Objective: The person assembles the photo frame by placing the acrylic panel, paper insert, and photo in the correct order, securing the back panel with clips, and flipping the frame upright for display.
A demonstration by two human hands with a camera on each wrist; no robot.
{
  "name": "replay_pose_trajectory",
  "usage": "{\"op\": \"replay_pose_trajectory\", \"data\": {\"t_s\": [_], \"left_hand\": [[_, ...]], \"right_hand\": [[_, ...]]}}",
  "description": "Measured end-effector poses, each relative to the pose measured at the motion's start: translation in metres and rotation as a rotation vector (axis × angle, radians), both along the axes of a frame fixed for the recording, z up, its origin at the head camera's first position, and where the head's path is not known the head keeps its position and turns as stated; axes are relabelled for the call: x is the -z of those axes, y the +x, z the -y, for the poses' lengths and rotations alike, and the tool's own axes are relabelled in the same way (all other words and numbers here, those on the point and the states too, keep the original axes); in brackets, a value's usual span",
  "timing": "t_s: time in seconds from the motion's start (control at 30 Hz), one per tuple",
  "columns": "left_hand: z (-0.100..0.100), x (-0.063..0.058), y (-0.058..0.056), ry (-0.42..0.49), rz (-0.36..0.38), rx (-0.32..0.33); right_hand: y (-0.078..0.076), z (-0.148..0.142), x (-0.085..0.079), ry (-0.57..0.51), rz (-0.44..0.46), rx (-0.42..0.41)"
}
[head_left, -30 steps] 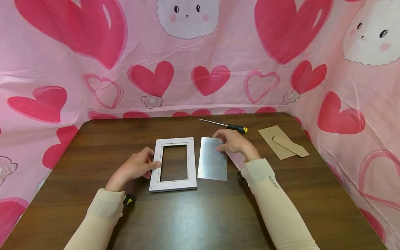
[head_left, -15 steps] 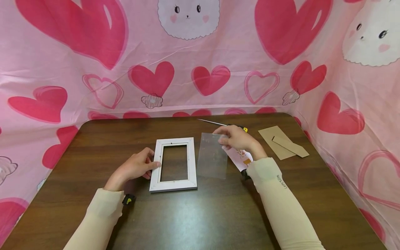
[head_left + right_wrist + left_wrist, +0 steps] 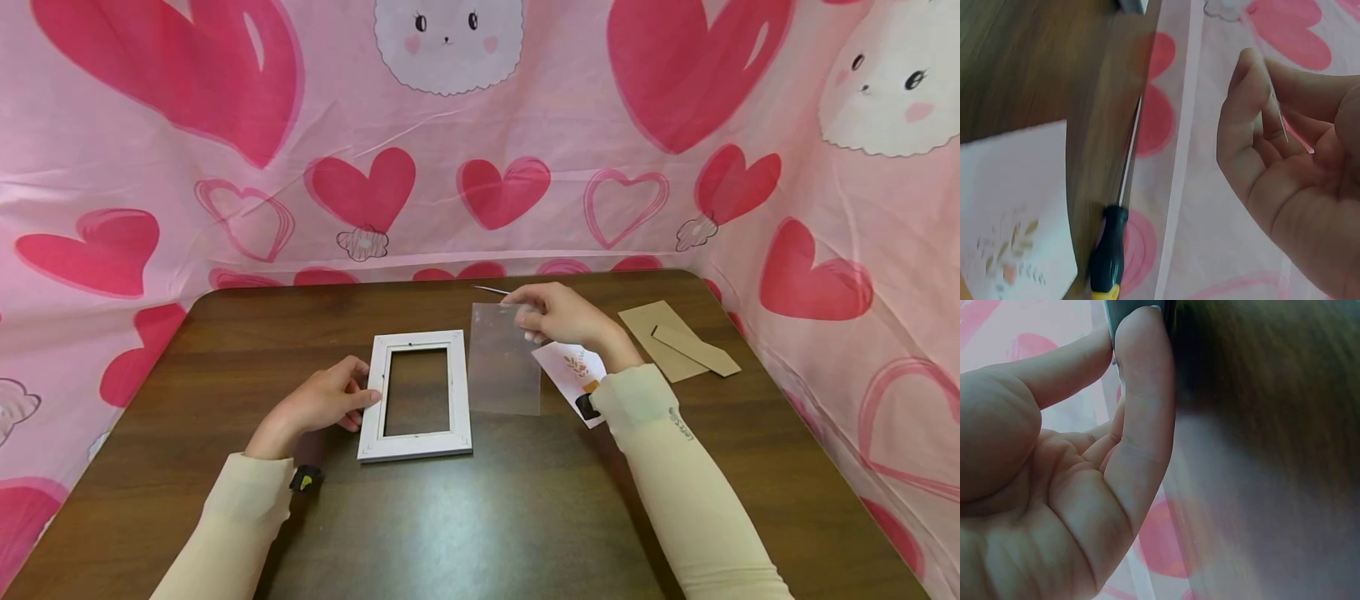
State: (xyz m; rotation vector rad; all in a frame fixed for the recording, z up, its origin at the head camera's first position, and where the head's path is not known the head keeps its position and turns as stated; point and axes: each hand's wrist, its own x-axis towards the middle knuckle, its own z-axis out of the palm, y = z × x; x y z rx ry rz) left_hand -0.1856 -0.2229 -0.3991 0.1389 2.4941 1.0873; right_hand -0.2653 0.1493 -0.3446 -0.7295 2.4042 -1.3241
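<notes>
A white picture frame (image 3: 460, 392) lies on the brown table, its opening showing the wood beneath. My left hand (image 3: 330, 398) grips its left side, thumb on top; in the left wrist view thumb and index finger pinch the frame's edge (image 3: 1132, 307). To the frame's right, my right hand (image 3: 564, 318) holds a clear rectangular sheet (image 3: 501, 371) by its upper right corner. The right wrist view shows this sheet (image 3: 1276, 103) edge-on between thumb and fingers. Under the right wrist lies a printed card (image 3: 573, 367) with a plant design, partly covered by the wrist camera.
Behind the right hand is a screwdriver (image 3: 1110, 247) with a black and yellow handle, mostly hidden in the head view. A brown backing board (image 3: 648, 321) with a stand leg (image 3: 697, 350) lies at the right. Pink heart-patterned cloth (image 3: 442, 200) hangs around the table.
My right hand has raised the clear sheet and moved it slightly away from me; its silvery glare is gone. More of the printed card shows. The left hand and frame have stayed put.
</notes>
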Motion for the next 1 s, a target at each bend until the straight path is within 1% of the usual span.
{"op": "replay_pose_trajectory", "data": {"t_s": [0.07,0.1,0.2,0.43,0.6,0.8,0.9,1.0], "left_hand": [[0.0,-0.001,0.0,0.008,0.0,0.005],[0.001,-0.001,0.0,0.009,0.0,0.005],[0.001,-0.002,0.0,0.012,0.0,0.005],[0.0,-0.001,0.001,0.019,-0.004,0.002],[-0.001,-0.002,0.001,0.011,-0.001,-0.004],[-0.003,-0.002,0.001,-0.013,-0.001,-0.026],[-0.004,-0.002,0.001,-0.023,0.01,-0.043],[-0.004,-0.001,0.001,-0.028,0.027,-0.067]], "right_hand": [[-0.001,0.006,0.0,0.005,0.009,0.012],[-0.004,0.009,0.004,0.009,0.008,0.016],[-0.005,0.022,0.005,0.032,0.0,0.022],[-0.003,0.052,0.009,0.007,0.014,-0.012],[-0.003,0.07,0.018,-0.004,0.009,-0.027],[-0.002,0.088,0.031,-0.026,0.022,-0.039],[-0.002,0.096,0.035,-0.013,0.002,-0.039],[-0.002,0.103,0.037,0.023,-0.043,-0.048]]}}
